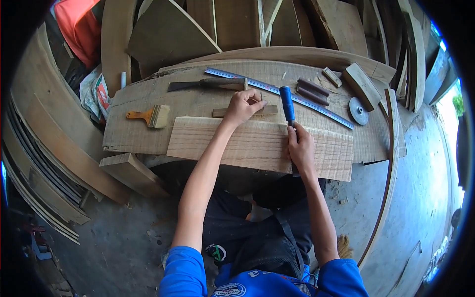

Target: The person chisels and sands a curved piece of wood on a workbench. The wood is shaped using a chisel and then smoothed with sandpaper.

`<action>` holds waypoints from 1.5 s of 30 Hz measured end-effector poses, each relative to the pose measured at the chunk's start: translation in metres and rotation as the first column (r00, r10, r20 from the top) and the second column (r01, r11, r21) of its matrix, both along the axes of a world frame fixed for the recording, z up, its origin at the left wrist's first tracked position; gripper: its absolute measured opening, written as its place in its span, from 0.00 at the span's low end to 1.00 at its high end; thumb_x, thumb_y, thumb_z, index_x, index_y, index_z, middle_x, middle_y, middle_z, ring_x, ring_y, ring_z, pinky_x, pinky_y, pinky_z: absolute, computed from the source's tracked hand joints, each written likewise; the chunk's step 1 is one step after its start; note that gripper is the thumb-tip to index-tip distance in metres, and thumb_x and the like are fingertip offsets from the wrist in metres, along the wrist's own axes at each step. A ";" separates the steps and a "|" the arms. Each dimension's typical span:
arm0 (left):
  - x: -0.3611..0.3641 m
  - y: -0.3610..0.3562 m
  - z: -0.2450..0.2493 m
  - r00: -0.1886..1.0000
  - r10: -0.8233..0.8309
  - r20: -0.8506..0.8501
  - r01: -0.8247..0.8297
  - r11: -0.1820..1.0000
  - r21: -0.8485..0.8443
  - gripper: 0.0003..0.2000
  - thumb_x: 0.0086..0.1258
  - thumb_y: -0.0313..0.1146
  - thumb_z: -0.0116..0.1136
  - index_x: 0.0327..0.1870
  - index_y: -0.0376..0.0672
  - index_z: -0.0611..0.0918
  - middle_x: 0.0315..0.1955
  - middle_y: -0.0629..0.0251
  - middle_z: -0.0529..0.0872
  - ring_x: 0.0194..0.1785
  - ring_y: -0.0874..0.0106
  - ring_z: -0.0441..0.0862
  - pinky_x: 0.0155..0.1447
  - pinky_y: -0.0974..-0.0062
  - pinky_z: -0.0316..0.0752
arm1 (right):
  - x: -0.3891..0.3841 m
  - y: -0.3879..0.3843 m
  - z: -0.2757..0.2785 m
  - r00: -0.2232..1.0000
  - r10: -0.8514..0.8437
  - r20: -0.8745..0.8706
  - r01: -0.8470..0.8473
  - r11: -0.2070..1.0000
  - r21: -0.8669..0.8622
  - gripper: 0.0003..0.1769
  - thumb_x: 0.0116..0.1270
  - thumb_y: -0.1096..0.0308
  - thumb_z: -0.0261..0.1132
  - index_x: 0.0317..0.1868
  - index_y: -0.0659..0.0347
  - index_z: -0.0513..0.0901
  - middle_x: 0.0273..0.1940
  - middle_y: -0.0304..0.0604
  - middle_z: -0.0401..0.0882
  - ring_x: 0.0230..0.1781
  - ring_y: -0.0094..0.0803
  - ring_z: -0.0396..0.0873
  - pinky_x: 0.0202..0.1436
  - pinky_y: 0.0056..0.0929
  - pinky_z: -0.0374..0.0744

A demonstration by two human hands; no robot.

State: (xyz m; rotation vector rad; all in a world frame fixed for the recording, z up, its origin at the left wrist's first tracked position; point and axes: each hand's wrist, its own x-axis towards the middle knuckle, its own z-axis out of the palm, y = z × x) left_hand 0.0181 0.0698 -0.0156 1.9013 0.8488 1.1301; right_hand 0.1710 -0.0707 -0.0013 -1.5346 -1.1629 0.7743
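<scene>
In the head view my right hand [301, 143] is wrapped round a chisel with a blue handle [286, 101]. Its handle points up and away, and a bit of dark blade shows below the hand at the plank's near edge. A pale grained plank [232, 143] lies across the bench front under both forearms. My left hand [242, 106] is closed, thumb against fingers, over a small wooden strip [264, 110] behind the plank; what it pinches, if anything, is too small to name. Just beyond it lies a dark flat-bladed tool [198, 84].
The bench slab [133, 109] carries a paintbrush [151, 117], a steel ruler [316, 105], dark wooden pieces [312, 91], a wood block [361, 85] and a metal disc [358, 111]. A long curved strip [388, 178] leans at the right. Boards [64, 138] stand at the left.
</scene>
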 end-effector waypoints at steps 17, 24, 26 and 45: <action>0.002 0.000 -0.008 0.999 -0.015 0.043 0.017 0.999 -0.029 0.07 0.51 0.28 0.67 0.21 0.37 0.80 0.18 0.66 0.82 0.23 0.80 0.79 0.29 0.81 0.73 | -0.030 0.011 0.058 0.923 -0.050 0.382 -0.052 0.966 0.253 0.08 0.65 0.73 0.54 0.34 0.70 0.75 0.18 0.59 0.72 0.19 0.52 0.75 0.21 0.41 0.68; 0.002 -0.005 0.001 0.998 0.012 -0.064 -0.010 1.000 0.027 0.06 0.50 0.27 0.67 0.20 0.38 0.80 0.17 0.66 0.82 0.22 0.79 0.78 0.28 0.80 0.72 | -0.032 0.008 0.075 0.896 -0.046 0.441 -0.071 0.967 0.245 0.08 0.64 0.72 0.56 0.32 0.69 0.75 0.17 0.59 0.71 0.18 0.54 0.73 0.20 0.43 0.68; 0.003 -0.003 -0.003 0.998 -0.003 0.068 0.006 0.999 -0.040 0.06 0.50 0.27 0.67 0.21 0.37 0.81 0.18 0.65 0.82 0.23 0.78 0.78 0.28 0.79 0.72 | -0.024 0.018 0.051 0.870 0.088 0.485 -0.130 0.990 0.053 0.07 0.65 0.71 0.55 0.33 0.68 0.74 0.17 0.59 0.71 0.18 0.54 0.73 0.19 0.43 0.68; 0.000 -0.002 0.009 0.997 0.024 -0.078 -0.020 0.999 0.050 0.06 0.51 0.29 0.67 0.25 0.36 0.83 0.20 0.64 0.83 0.25 0.79 0.79 0.32 0.80 0.74 | -0.004 0.015 0.046 0.947 0.181 0.266 -0.125 0.969 -0.214 0.11 0.68 0.68 0.53 0.36 0.70 0.73 0.13 0.48 0.70 0.09 0.37 0.72 0.12 0.33 0.68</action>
